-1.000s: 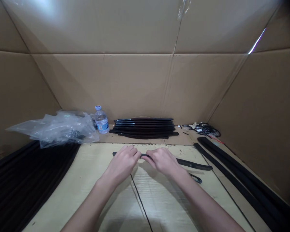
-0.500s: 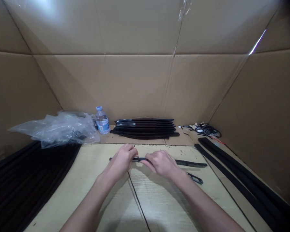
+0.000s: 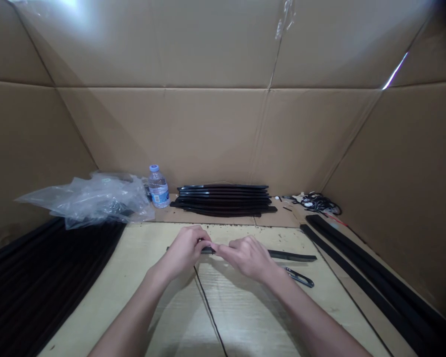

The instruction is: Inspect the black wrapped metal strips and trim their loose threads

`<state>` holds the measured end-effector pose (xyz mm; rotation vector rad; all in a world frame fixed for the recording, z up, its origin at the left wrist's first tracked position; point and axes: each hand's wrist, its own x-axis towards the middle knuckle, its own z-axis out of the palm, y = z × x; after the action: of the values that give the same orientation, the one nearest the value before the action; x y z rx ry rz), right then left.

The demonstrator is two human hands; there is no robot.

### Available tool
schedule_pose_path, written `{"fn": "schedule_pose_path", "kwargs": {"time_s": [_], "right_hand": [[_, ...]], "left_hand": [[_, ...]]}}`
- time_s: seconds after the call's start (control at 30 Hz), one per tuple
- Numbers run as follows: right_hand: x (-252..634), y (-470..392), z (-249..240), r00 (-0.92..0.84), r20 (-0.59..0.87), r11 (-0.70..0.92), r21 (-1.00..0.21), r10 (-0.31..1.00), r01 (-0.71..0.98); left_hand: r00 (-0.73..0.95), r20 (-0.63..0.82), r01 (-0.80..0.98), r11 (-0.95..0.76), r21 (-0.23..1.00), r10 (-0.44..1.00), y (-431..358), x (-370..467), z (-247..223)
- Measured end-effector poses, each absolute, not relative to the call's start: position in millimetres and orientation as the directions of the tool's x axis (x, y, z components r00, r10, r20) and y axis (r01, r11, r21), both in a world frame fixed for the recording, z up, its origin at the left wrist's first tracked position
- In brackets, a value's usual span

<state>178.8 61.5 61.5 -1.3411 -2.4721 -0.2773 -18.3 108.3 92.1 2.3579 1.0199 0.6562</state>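
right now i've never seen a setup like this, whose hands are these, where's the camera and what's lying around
There's no machine: these are a person's bare hands, seen by a camera worn on that person's head. The left hand and right hand pinch a narrow black strip over the pale work surface. A thin dark cord runs toward the person, and a small loop-handled tool lies nearby. Behind are plastic bags, a bottle and stacked dark strips.
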Motion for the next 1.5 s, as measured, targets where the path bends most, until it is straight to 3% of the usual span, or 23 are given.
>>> {"fn": "schedule_pose_path", "kwargs": {"time_s": [0.43,0.6,0.73,0.87,1.07,1.37,1.5], "right_hand": [[196.6,67.4,66.8,-0.418,0.467,0.553,-0.201,0.780,0.808],[200.4,66.7,75.0,-0.396,0.525,0.601,-0.305,0.753,0.739],[201.2,64.1,81.1,-0.363,0.582,0.632,-0.362,0.727,0.685],[200.3,61.5,87.1,-0.344,0.613,0.653,-0.396,0.711,0.645],[195.8,55.6,95.6,-0.343,0.636,0.686,-0.428,0.691,0.589],[194.5,54.7,101.5,-0.322,0.702,0.739,-0.430,0.635,0.519],[195.3,54.3,102.7,-0.311,0.725,0.753,-0.421,0.615,0.506]], "left_hand": [[0.387,0.171,0.513,-0.366,0.777,0.906,130.8,-61.3,108.5],[0.305,0.053,0.355,-0.165,0.920,0.951,137.4,-68.9,101.5],[0.378,-0.105,0.178,0.039,0.983,0.920,131.8,-56.7,81.9],[0.567,-0.222,0.023,0.254,0.967,0.794,115.5,-33.2,73.2],[0.660,-0.068,-0.277,0.326,0.904,0.748,98.3,-10.5,80.8],[0.740,-0.002,-0.377,0.417,0.827,0.673,90.3,-5.8,84.9],[0.710,0.008,-0.438,0.432,0.788,0.704,85.4,-6.4,87.7]]}}
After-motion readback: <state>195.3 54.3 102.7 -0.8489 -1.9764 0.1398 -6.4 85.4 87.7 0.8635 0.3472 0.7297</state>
